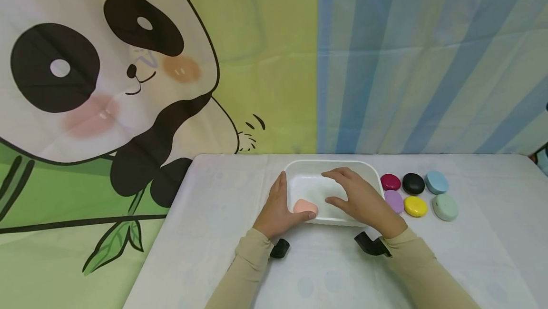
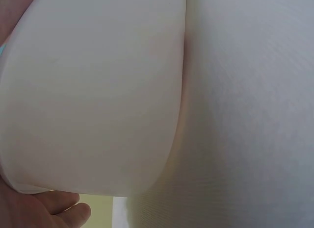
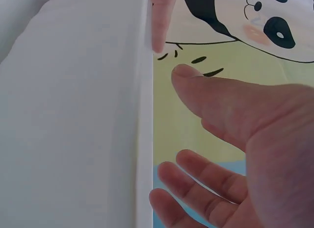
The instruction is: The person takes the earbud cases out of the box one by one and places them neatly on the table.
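Observation:
A white plastic tray [image 1: 331,162] stands on the table, one pink rounded piece [image 1: 305,206] lying inside at its front left corner. My left hand [image 1: 279,213] grips the tray's left end, thumb over the front rim and fingers along the side. In the left wrist view the tray's pale outer wall [image 2: 93,90] fills much of the picture, with fingers [image 2: 61,211] at its far end. Over the right half of the tray, my right hand [image 1: 364,199] is held with thumb and fingers apart and nothing between them. The right wrist view shows those spread fingers [image 3: 206,189] beside the tray's rim [image 3: 145,139].
Right of the tray lie round pieces in two rows: red [image 1: 390,182], black [image 1: 413,184] and light blue [image 1: 436,182] behind, purple [image 1: 394,201], yellow [image 1: 415,206] and mint green [image 1: 445,207] in front. A panda-printed cloth [image 1: 257,37] hangs behind the white-covered table [image 1: 325,271].

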{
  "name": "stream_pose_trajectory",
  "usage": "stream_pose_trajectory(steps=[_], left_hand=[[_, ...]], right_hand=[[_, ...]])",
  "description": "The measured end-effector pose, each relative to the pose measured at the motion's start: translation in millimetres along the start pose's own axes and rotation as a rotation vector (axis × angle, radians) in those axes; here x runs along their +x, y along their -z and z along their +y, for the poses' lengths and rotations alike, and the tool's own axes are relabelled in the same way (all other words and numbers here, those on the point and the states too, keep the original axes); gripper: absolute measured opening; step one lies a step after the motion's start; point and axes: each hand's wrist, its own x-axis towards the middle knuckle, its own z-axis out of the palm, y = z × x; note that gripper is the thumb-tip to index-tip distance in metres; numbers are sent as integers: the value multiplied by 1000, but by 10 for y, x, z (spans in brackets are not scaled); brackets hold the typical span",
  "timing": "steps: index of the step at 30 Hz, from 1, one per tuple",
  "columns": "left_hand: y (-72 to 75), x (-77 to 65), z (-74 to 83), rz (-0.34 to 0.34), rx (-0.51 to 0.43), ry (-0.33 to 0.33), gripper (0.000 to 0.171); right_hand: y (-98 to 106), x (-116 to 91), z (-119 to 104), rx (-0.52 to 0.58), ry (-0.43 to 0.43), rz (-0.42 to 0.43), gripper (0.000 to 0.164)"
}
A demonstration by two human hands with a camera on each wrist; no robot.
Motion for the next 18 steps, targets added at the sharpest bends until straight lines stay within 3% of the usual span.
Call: stream_pose_trajectory(steps=[18], left_hand=[[17, -4, -10, 1, -17, -21, 136]], right_hand=[[-297, 223, -111, 127, -3, -110, 55]])
